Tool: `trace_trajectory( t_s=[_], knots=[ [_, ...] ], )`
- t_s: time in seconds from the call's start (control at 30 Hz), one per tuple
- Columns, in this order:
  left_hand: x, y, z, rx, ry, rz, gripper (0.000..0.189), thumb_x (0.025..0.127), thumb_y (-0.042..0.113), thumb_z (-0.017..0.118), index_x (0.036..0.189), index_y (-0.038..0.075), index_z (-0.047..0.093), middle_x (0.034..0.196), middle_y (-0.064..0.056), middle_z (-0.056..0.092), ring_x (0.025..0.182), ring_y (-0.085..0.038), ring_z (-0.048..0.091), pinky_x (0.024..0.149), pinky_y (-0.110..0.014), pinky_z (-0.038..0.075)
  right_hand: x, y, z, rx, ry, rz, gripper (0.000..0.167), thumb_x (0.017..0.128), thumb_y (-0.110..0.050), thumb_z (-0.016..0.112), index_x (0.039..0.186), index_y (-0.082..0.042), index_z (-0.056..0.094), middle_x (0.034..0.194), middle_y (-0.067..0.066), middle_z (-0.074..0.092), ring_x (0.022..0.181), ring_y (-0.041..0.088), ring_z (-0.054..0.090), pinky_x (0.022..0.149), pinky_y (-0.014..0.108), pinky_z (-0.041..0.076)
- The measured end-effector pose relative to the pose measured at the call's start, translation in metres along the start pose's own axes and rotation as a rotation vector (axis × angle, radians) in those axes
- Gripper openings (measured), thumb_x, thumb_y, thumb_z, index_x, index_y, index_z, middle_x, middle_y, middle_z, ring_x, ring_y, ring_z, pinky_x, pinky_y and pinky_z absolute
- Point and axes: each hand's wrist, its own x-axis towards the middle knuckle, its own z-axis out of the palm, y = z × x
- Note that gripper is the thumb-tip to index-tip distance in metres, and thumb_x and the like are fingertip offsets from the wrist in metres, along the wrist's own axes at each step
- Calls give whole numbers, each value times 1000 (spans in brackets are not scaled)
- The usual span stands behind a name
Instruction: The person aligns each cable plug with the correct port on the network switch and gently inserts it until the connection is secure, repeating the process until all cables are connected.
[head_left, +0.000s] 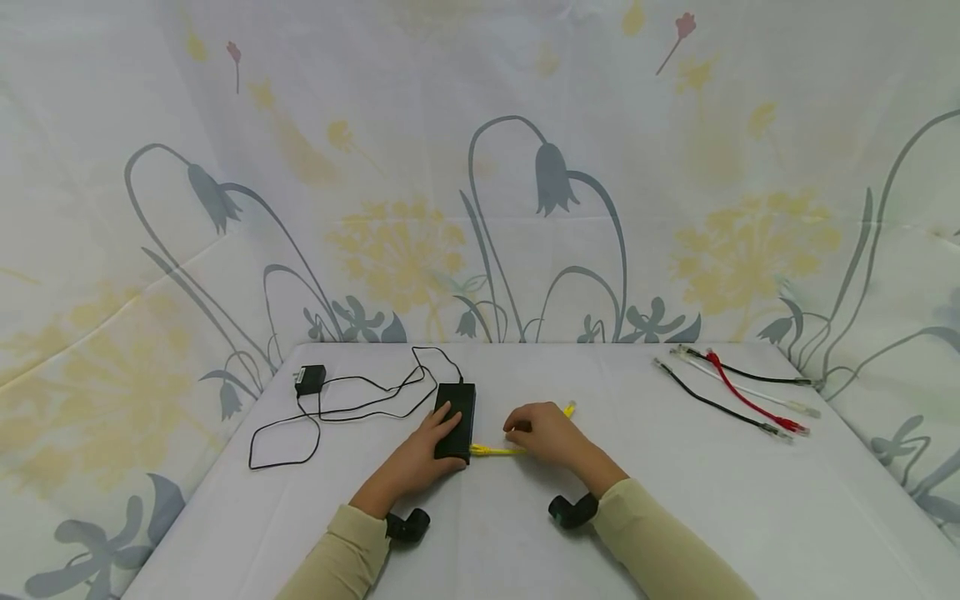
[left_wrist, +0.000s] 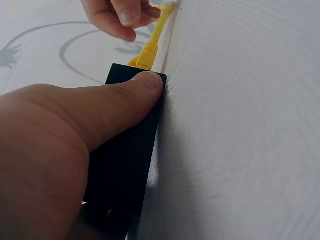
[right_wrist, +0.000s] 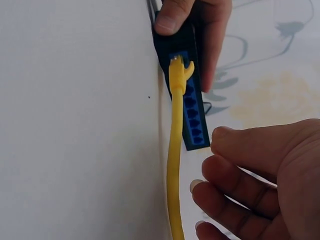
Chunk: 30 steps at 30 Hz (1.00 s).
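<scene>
A black network switch (head_left: 459, 408) lies on the white table with a row of blue ports (right_wrist: 193, 115) facing right. My left hand (head_left: 416, 458) holds it, with fingers spread over the top and the thumb (left_wrist: 115, 107) at its near end. A yellow network cable (head_left: 497, 451) has its plug (right_wrist: 177, 77) at the port nearest me, and the cable runs right, passing under my right hand (head_left: 551, 435) in the head view. That hand hovers beside the cable, fingers loosely curled, holding nothing. The cable's other end (head_left: 570, 407) shows beyond the knuckles.
A black power adapter (head_left: 310, 380) lies at the left, its thin looped cord (head_left: 360, 408) reaching the switch's far end. At the right lie several short network cables: red (head_left: 742, 396), white (head_left: 780, 402) and black (head_left: 712, 404). A patterned cloth (head_left: 480, 208) hangs behind the table.
</scene>
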Motion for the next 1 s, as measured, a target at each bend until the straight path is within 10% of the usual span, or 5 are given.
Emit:
trace_trajectory(
  t_s=[1.0],
  knots=[
    [-2,0,-1,-10,0,17,76,88,41,70,153,25,33,164,1,15,150,-34,12,113,-60,26,-8,45,-55,-4,174,174,17,93,-27,65,102,-17,74,95,-1,70,87,15,60,74,32,50]
  ],
)
